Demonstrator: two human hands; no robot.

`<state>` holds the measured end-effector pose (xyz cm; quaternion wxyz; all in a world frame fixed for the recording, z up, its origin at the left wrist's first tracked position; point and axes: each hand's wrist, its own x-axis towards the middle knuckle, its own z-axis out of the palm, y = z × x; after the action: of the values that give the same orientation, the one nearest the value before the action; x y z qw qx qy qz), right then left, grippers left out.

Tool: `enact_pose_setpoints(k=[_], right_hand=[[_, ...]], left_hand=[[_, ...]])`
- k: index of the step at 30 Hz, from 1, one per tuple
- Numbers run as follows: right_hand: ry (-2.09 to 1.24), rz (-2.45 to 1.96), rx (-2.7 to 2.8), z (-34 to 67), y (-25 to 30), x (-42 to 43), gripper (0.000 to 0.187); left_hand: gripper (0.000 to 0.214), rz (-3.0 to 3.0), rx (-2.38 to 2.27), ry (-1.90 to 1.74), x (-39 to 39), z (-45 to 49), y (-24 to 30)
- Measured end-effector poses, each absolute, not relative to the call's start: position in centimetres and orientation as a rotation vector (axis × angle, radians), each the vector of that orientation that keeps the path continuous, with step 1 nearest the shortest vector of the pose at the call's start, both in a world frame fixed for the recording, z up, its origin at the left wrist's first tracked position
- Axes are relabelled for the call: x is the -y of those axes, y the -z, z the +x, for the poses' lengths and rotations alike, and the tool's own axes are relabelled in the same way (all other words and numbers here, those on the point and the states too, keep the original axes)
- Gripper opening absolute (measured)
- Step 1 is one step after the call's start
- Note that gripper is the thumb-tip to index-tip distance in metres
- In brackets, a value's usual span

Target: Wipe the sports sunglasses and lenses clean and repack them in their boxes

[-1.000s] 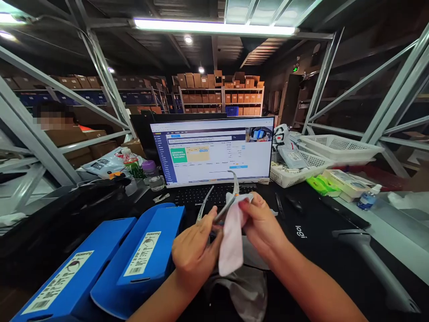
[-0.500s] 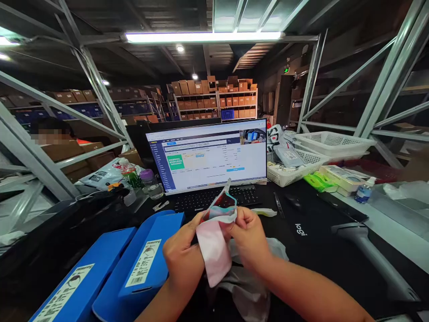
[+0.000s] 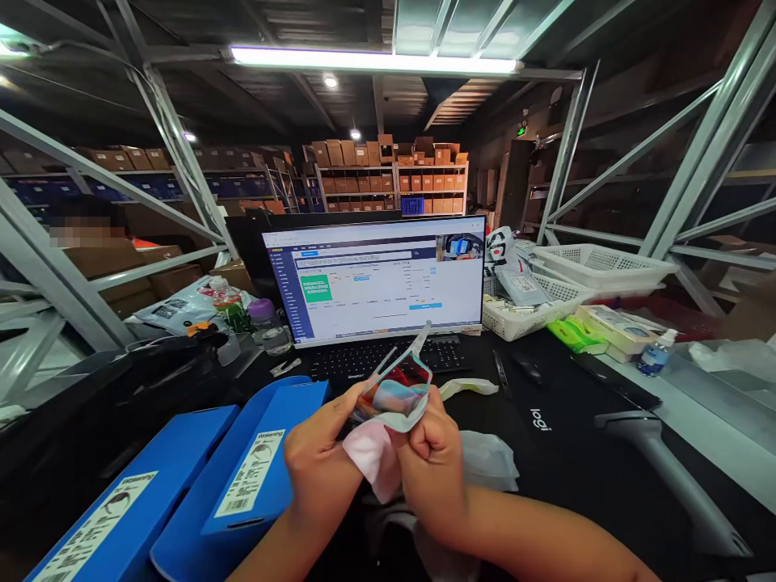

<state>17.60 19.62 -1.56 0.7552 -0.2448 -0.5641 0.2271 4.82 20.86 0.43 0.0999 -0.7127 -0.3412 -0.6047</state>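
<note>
Low in front of the monitor, a pair of glasses [image 3: 418, 369] with a reddish, blue-edged lens is held between my hands, a temple arm pointing up and away. My left hand [image 3: 321, 440] is closed on the left side of the glasses. My right hand [image 3: 433, 453] is closed, pinching a pale cleaning cloth [image 3: 373, 453] against the near side of the lens. The cloth hangs between both hands, and part of the lens is hidden behind it. Underneath lies a thin whitish wrapper [image 3: 485, 461].
Two blue boxes [image 3: 200, 453] with labels lie at left, beside black plastic [image 3: 121, 420]. Behind the hands stand a keyboard [image 3: 339, 365] and a monitor [image 3: 376, 299]. To the right are a mouse [image 3: 529, 369], a barcode scanner [image 3: 672, 469], a spray bottle [image 3: 658, 353] and white baskets [image 3: 533, 315].
My right hand has turned and shifted slightly down, bunching the cloth against the lens. The glasses have tilted, showing more of the lens and a second thin arm. The view has shifted slightly.
</note>
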Motion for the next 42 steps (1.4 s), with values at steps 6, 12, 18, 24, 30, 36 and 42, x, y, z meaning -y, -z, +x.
enact_pose_setpoints(k=[6,12,18,24,30,36,42], right_hand=[[-1.013,-0.487,1.232,20.1,-1.0,-20.3,0.056],[-1.327,-0.451,1.066,21.4,-1.6,-21.3,0.048],[-1.38,-0.504,0.928,21.5,-1.2,-21.9,0.061],[-1.226,-0.536,1.049,20.1,-0.2,-20.7,0.056],[-1.138,-0.589,1.034,19.8,0.5,-20.9,0.061],[-1.419,-0.603,0.804,23.0,-3.2,-21.9,0.067],[-1.292,-0.658,0.872,21.0,-1.2,-21.3,0.058]], left_hand=[[0.027,-2.043,1.077,1.837,-20.6,4.9,-0.9],[0.029,-1.948,1.048,1.766,-21.3,5.1,-0.5],[0.03,-1.931,0.979,1.712,-21.3,4.9,-0.8],[0.026,-1.944,0.974,1.682,-20.9,5.0,-1.0],[0.023,-1.952,0.969,1.67,-20.5,5.2,-1.3],[0.028,-2.01,0.929,1.601,-20.3,5.9,-1.7],[0.031,-1.992,0.967,1.629,-20.6,5.6,-1.0]])
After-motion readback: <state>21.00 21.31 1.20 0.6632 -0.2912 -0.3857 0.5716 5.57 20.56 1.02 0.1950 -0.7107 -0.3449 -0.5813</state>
